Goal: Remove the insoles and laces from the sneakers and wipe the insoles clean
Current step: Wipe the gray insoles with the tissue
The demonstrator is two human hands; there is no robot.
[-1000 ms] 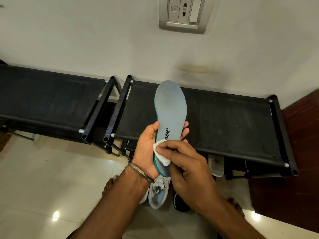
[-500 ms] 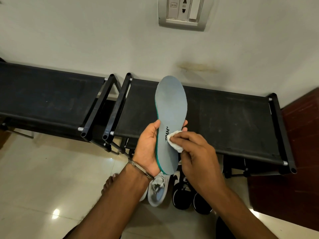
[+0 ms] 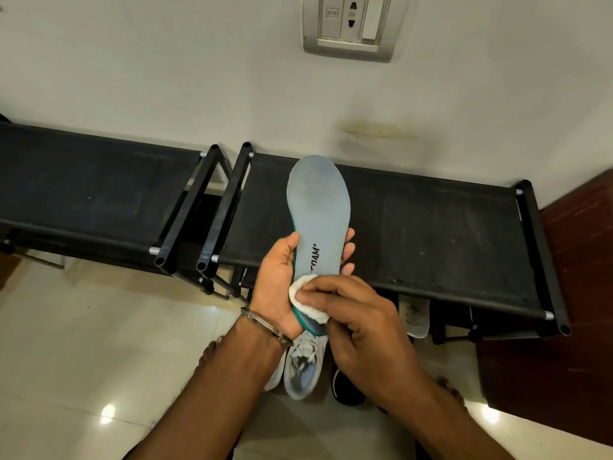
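My left hand (image 3: 277,287) grips a pale blue insole (image 3: 318,207) with a green edge, holding it upright by its heel half, toe end up. My right hand (image 3: 361,323) pinches a white wipe (image 3: 306,298) and presses it against the insole's heel end. Below my hands a grey sneaker (image 3: 303,370) with its laces in stands on the floor, partly hidden by my left forearm. A second pale insole (image 3: 414,315) lies under the rack to the right.
Two black fabric shoe racks (image 3: 431,234) stand along the white wall. A black shoe (image 3: 346,390) sits beside the grey sneaker. My bare feet (image 3: 207,355) rest on the glossy tile floor. A dark red surface (image 3: 564,327) is at the right.
My right hand has slid the wipe down the insole from its middle to the heel end. The insole sits slightly lower in the view.
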